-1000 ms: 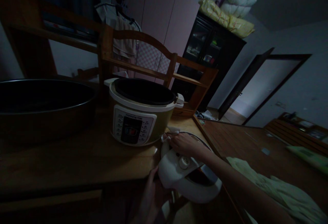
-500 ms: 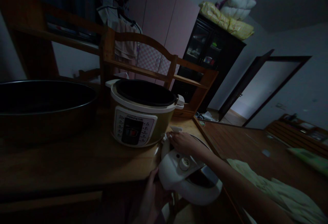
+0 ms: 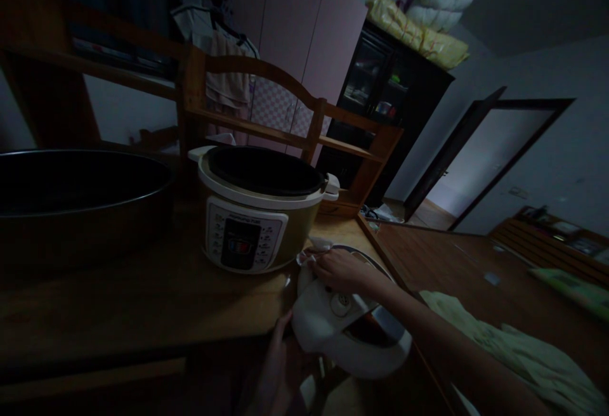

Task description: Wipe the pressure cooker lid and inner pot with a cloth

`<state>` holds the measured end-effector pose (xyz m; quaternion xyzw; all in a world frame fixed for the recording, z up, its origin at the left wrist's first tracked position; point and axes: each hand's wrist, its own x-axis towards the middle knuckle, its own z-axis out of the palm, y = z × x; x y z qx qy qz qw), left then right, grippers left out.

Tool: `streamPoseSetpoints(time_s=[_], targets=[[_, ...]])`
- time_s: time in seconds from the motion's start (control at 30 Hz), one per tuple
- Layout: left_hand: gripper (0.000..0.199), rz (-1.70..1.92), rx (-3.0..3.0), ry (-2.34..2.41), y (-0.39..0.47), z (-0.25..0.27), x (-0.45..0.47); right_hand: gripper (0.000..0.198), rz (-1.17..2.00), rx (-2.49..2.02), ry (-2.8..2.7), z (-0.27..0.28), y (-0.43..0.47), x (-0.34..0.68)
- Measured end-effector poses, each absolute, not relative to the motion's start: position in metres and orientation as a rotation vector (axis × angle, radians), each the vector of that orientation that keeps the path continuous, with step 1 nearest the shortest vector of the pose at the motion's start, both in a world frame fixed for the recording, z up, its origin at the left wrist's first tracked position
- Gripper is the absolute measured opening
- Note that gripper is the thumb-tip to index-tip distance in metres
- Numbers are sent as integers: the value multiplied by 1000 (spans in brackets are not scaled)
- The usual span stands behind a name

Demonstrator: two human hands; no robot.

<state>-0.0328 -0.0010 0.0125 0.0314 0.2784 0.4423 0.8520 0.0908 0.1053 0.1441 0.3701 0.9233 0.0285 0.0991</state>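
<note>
A white electric pressure cooker lid [image 3: 314, 324] lies tilted at the right front edge of the wooden desk, its steam valve facing up. My left hand [image 3: 280, 365] grips its near left edge, thumb at the rim and fingers partly hidden below. On the lid's far left part, my right hand [image 3: 340, 269] presses down a crumpled white tissue [image 3: 320, 245], fingers closed over it. Just left of the lid stands the lidless pressure cooker [image 3: 297, 229], olive and white with a button panel in front; its dark inside shows at the top.
A large dark round pan [image 3: 85, 226] sits on the desk [image 3: 190, 308] at the left. Behind runs a wooden shelf frame [image 3: 247, 125]. To the right is a brown wooden surface [image 3: 428, 257] with a pale crumpled cloth [image 3: 514, 346]. A door stands open at the back right.
My right hand has shifted slightly on the lid with the tissue, its fingers now nearer the valve. My left hand keeps its grip. The whole view has drifted a little.
</note>
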Motion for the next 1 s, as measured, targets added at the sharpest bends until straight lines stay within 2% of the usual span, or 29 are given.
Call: streamPoseSetpoints(time_s=[0.07, 0.2, 0.33, 0.4, 0.5, 0.7, 0.9, 1.0], targets=[[58, 928, 67, 597, 0, 12, -32, 35, 110, 1046, 2756, 146, 104, 91], [59, 954, 55, 690, 1, 4, -28, 47, 134, 1011, 2782, 149, 102, 94], [52, 992, 22, 665, -3, -5, -29, 52, -18, 970, 2803, 150, 99, 91], [46, 996, 23, 622, -6, -6, -32, 50, -80, 904, 2793, 148, 96, 85], [38, 1014, 31, 600, -8, -5, -37, 42, 16, 750, 2789, 143, 94, 74], [43, 1074, 62, 608, -8, -11, -31, 35, 275, 777, 2748, 132, 94, 60], [43, 1127, 156, 603, -6, -19, -29, 31, 253, 715, 2778, 134, 93, 64], [35, 1146, 222, 585, -7, -22, -34, 28, 209, 636, 2798, 135, 88, 67]])
